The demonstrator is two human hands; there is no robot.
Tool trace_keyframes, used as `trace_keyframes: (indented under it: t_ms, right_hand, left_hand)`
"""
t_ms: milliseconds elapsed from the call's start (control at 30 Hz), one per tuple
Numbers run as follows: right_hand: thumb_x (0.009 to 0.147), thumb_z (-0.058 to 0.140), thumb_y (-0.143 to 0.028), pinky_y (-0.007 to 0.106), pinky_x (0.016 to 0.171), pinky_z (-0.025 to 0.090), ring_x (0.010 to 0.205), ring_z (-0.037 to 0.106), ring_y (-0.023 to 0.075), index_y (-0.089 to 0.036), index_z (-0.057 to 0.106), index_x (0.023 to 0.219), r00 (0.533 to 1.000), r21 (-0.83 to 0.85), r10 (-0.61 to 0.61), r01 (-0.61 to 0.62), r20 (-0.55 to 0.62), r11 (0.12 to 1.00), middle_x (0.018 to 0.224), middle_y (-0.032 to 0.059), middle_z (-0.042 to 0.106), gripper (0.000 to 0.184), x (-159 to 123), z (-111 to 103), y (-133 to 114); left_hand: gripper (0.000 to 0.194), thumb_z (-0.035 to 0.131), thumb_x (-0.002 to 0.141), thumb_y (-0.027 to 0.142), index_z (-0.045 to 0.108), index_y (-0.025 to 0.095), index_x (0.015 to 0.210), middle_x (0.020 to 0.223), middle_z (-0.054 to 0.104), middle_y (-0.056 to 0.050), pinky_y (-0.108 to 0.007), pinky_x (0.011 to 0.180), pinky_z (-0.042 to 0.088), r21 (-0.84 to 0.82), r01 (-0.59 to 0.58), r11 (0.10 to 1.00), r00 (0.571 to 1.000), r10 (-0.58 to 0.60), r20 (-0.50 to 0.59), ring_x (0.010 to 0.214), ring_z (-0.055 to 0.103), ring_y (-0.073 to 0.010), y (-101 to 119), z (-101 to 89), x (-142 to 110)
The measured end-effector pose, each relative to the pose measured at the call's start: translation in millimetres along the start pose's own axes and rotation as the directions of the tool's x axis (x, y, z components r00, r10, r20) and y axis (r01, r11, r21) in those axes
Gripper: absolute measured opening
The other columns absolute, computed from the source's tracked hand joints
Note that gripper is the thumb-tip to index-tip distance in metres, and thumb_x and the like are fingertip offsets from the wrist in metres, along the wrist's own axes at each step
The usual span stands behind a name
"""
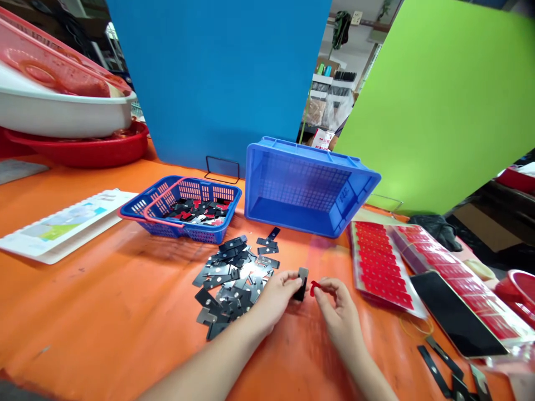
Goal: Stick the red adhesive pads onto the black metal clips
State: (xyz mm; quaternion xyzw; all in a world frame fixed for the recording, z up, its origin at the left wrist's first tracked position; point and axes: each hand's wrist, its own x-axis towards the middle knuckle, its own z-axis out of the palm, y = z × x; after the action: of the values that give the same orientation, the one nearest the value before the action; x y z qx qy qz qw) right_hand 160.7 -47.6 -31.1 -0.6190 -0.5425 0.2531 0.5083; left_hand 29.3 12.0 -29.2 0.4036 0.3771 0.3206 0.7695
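My left hand (278, 298) pinches a flat dark metal plate (301, 283) with a grey upper end, held upright just over the orange table. Close beside it, my right hand (339, 306) grips a small red sticker (314, 287) between thumb and fingertips. A narrow gap separates the sticker from the plate. Left of my hands spreads a loose pile of similar black and silver metal plates (234, 281). To the right lie sheets of red stickers (382, 264) in a clear sleeve.
A blue basket (196, 233) with a pink handle holds many black and red pieces. Next to it a blue crate (292, 214) lies on its side. A phone (457, 314) and several loose plates (434, 370) lie at right; a white notebook (54, 239) and stacked basins (79, 150) at left.
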Motion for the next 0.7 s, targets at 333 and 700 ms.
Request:
trace_keyframes:
  t_ms: [333,700]
  right_hand:
    - [0.075,0.052,-0.024,0.026,0.065,0.043,0.076,0.052,0.0148,-0.021,0.05,0.085,0.999,0.048,0.033,-0.032,-0.028,0.998,0.08,0.0008,0.053,0.01,2,-1,10]
    - [0.076,0.051,-0.022,0.025,0.062,0.045,0.073,0.053,0.014,-0.02,0.051,0.083,0.998,0.056,0.032,-0.035,0.055,0.998,0.078,0.001,0.055,0.008,5,-2,6]
  left_hand:
    - [0.036,0.058,0.063,0.016,0.06,0.019,0.099,0.075,0.06,-0.002,-0.024,0.06,0.043,-0.084,0.081,0.993,0.991,-0.071,0.116,0.065,0.053,-0.0117,-1,6.4,-7]
    - [0.038,0.056,0.064,0.013,0.059,0.017,0.101,0.071,0.061,-0.002,-0.025,0.057,0.043,-0.055,0.074,0.996,0.988,-0.066,0.138,0.06,0.053,-0.0119,0,8.8,-9]
